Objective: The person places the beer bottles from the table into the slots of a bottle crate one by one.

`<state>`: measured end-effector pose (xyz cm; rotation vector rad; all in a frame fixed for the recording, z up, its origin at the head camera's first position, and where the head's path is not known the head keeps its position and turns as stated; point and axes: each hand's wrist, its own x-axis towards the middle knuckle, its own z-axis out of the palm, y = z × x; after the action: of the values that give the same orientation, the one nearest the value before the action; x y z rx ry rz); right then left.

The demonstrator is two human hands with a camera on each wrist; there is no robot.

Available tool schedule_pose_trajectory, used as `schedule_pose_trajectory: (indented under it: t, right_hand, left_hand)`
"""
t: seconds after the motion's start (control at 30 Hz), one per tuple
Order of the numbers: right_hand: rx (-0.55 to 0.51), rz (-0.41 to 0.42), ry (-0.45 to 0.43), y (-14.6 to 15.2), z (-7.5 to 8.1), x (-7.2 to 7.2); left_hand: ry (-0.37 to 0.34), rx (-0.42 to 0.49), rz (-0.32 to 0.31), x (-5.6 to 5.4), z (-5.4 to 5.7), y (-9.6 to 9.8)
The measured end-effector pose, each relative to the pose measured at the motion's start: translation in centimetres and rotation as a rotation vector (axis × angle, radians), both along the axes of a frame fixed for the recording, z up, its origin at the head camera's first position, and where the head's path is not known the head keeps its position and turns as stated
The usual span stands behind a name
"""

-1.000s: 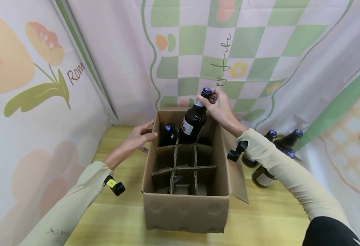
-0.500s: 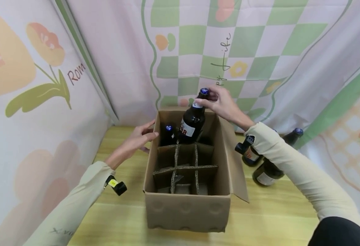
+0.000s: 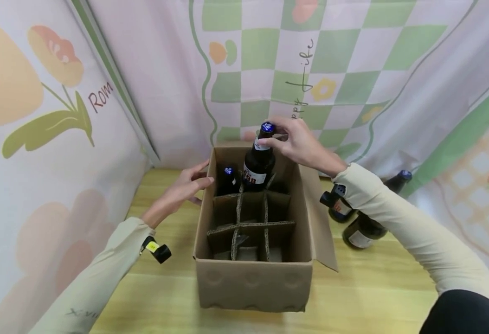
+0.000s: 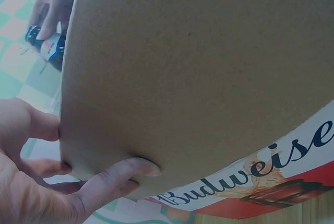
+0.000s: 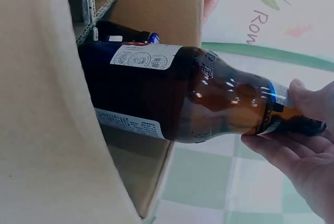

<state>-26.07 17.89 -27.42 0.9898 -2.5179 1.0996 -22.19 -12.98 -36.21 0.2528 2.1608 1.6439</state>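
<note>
A brown cardboard box (image 3: 253,285) with a cardboard divider (image 3: 269,225) stands open on the table. My right hand (image 3: 303,144) pinches a dark brown beer bottle (image 3: 260,163) by its neck, just under the blue cap. The bottle is nearly upright, its lower part down in the back middle compartment; its base is hidden. A second beer bottle (image 3: 228,182) stands in the back left compartment. My left hand (image 3: 188,186) holds the box at its back left corner; in the left wrist view the thumb (image 4: 141,166) presses the side and the other fingers reach the edge.
More beer bottles (image 3: 359,235) stand on the wooden table (image 3: 365,292) right of the box, partly behind my right sleeve. A side flap (image 3: 321,227) of the box hangs outward on the right. Printed curtains (image 3: 261,51) close off the back and sides.
The bottle in my right hand has shifted left and tilted more upright over the back middle compartment, its label turning forward. My left hand stays at the box corner.
</note>
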Motion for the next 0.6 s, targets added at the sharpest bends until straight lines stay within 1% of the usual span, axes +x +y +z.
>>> schedule_pose_trajectory:
  t: [0.1, 0.23, 0.3, 0.37, 0.4, 0.47, 0.53, 0.6]
  right_hand:
    - [0.024, 0.05, 0.066, -0.5, -0.1, 0.2]
    - [0.086, 0.116, 0.144, -0.7, 0.3, 0.4]
    - [0.11, 0.146, 0.164, -0.6, 0.5, 0.3]
    - [0.129, 0.153, 0.161, -0.3, 0.6, 0.3]
    - [0.136, 0.143, 0.152, -0.1, 0.7, 0.2]
    - [0.152, 0.087, 0.112, 0.7, 0.7, 0.1]
    - [0.156, -0.009, 0.058, 1.6, 0.7, 0.0]
    - [0.137, -0.114, -0.01, 2.5, 0.5, 0.1]
  left_hand:
    - [-0.003, -0.006, 0.003, 0.0, 0.0, -0.1]
    - [-0.01, -0.001, 0.005, 0.0, 0.0, -0.1]
    - [-0.012, 0.001, 0.01, 0.0, 0.0, -0.1]
    - [-0.011, -0.001, 0.014, 0.0, 0.0, -0.1]
    - [-0.01, -0.003, 0.015, 0.0, 0.0, -0.2]
    - [-0.011, -0.004, 0.016, 0.0, 0.1, -0.2]
    - [-0.012, -0.005, 0.01, 0.0, 0.1, -0.1]
    - [-0.013, -0.006, 0.004, 0.1, 0.1, -0.1]
